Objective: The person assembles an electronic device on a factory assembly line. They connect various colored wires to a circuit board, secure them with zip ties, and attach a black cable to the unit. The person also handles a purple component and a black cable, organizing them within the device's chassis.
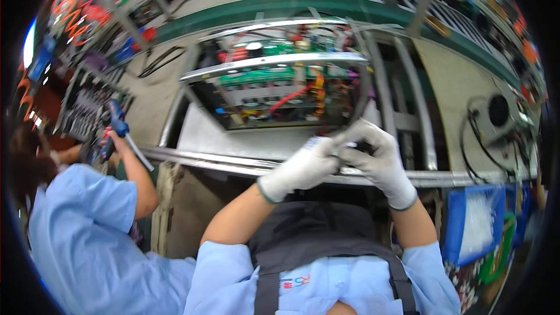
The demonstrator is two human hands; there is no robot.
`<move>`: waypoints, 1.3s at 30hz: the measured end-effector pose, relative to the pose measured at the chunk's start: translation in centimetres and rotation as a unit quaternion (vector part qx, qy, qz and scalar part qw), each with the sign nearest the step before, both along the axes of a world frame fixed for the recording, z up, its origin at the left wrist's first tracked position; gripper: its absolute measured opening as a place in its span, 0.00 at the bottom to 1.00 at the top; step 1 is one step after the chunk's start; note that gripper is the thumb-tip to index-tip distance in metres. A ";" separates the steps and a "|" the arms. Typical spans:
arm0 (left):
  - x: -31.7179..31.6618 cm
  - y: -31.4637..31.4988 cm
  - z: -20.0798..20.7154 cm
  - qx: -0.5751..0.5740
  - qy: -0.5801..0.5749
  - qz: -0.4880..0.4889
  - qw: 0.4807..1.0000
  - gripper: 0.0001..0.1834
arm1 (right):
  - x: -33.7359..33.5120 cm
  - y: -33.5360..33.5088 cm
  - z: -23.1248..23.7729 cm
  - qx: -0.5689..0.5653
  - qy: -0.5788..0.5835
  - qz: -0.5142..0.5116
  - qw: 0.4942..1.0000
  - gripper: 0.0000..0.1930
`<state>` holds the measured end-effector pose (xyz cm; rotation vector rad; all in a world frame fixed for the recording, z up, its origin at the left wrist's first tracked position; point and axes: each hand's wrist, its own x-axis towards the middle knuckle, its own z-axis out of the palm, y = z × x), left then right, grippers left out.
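My left hand (pixel 302 170), in a white knitted glove, meets my right hand (pixel 380 162), gloved the same way, just in front of an open metal chassis (pixel 274 59). Both hands have their fingers bent and pressed together at the tips. Whatever they pinch, if anything, is too small and blurred to name. Inside the chassis show green circuit boards (pixel 256 76), a red cable (pixel 290 98) and a yellow-orange wire bundle (pixel 318 90). The chassis sits just beyond my fingertips, on a pale metal plate (pixel 233 143).
At my left a co-worker in a blue shirt (pixel 87 210) grips a blue power screwdriver (pixel 118 119). A black cable loop (pixel 160 61) lies on the bench at far left. To the right are metal rails (pixel 417 99), a device with black cables (pixel 499 114) and a blue bin (pixel 475 221).
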<state>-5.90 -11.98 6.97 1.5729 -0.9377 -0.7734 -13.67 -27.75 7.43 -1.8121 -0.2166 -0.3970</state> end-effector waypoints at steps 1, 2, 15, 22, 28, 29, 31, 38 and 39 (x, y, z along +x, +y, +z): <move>0.3 -0.4 -1.6 0.001 -0.022 -0.002 1.000 0.14 | 0.0 -0.2 0.0 -0.013 0.004 -0.004 1.000 0.10; 0.0 -0.5 -0.4 0.048 0.042 0.000 0.998 0.19 | -0.1 -0.6 -0.1 -0.027 0.008 -0.014 1.000 0.09; 0.5 2.7 -2.8 0.005 -0.171 0.152 0.973 0.21 | -3.6 -2.4 -0.1 0.216 -0.015 -0.108 0.970 0.11; -1.3 0.4 1.4 0.017 -0.160 0.052 0.986 0.14 | -3.2 -0.7 0.2 0.126 -0.012 -0.065 0.990 0.13; 1.5 -2.0 3.7 -0.171 0.168 0.159 0.958 0.13 | 2.6 -5.9 6.4 -0.137 -0.169 -0.120 0.969 0.13; 1.9 -2.7 4.6 -0.151 0.158 0.169 0.961 0.15 | 4.7 -7.1 7.3 -0.218 -0.203 -0.103 0.949 0.12; 2.3 -3.7 5.6 -0.157 0.161 0.196 0.954 0.17 | 8.1 -7.5 9.0 -0.351 -0.205 -0.081 0.910 0.11; 2.7 -7.6 3.1 -0.213 0.133 0.319 0.914 0.09 | 12.0 -5.2 13.4 -0.543 0.084 0.015 0.835 0.13; 3.0 -7.8 2.6 -0.241 0.142 0.317 0.906 0.08 | 11.6 -4.8 15.0 -0.552 0.100 0.029 0.828 0.12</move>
